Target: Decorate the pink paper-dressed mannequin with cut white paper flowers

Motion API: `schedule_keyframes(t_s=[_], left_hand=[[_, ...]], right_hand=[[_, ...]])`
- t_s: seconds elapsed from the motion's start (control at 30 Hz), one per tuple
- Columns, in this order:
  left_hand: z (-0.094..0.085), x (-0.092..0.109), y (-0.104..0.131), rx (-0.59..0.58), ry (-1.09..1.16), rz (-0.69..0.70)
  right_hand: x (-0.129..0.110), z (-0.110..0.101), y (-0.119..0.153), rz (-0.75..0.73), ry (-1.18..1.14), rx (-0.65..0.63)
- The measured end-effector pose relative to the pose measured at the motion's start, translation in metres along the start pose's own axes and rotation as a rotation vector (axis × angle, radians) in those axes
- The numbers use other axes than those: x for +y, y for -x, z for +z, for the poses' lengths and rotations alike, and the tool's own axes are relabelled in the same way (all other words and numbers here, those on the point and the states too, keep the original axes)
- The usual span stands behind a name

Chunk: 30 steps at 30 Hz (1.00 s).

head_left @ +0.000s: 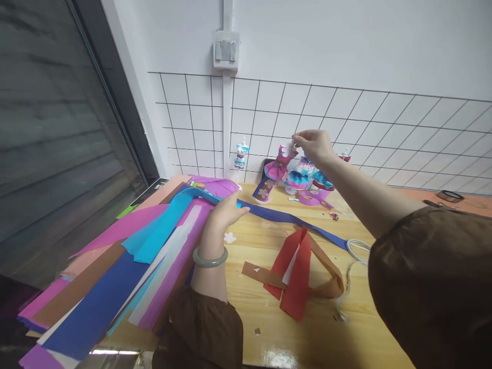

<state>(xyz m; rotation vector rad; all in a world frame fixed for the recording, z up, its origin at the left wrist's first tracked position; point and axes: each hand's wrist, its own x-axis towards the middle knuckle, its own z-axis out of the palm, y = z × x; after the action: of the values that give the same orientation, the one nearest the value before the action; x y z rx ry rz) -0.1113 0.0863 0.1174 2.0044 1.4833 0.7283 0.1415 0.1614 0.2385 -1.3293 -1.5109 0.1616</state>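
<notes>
My right hand [313,145] is raised near the wall, its thumb and fingers pinched at the top of a small dress form in a pink paper dress [277,170]. That form tilts to the right and bears white flower cut-outs; its lower part is brown and blue. My left hand [229,209] is over the left of the table, thumb and fingers apart, beside a turquoise paper strip [159,228] and a dark blue strip [277,214]. A white paper flower [229,238] lies just right of my left wrist.
Layered coloured paper [103,287] covers the table's left. Red paper [295,277] and a brown strip [326,288] lie in front, with a white cord [358,250] to the right. Other small dress forms [241,156] stand near the wall; black tape [449,196] lies far right.
</notes>
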Motion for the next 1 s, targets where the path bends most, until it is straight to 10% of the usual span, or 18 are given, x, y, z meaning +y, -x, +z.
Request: schedule_keyframes(t_s=[1.0], left_hand=[[0.006, -0.003, -0.002, -0.050, -0.167, -0.072]], right_hand=[[0.062, 0.087, -0.055, -0.063, 0.211, -0.126]])
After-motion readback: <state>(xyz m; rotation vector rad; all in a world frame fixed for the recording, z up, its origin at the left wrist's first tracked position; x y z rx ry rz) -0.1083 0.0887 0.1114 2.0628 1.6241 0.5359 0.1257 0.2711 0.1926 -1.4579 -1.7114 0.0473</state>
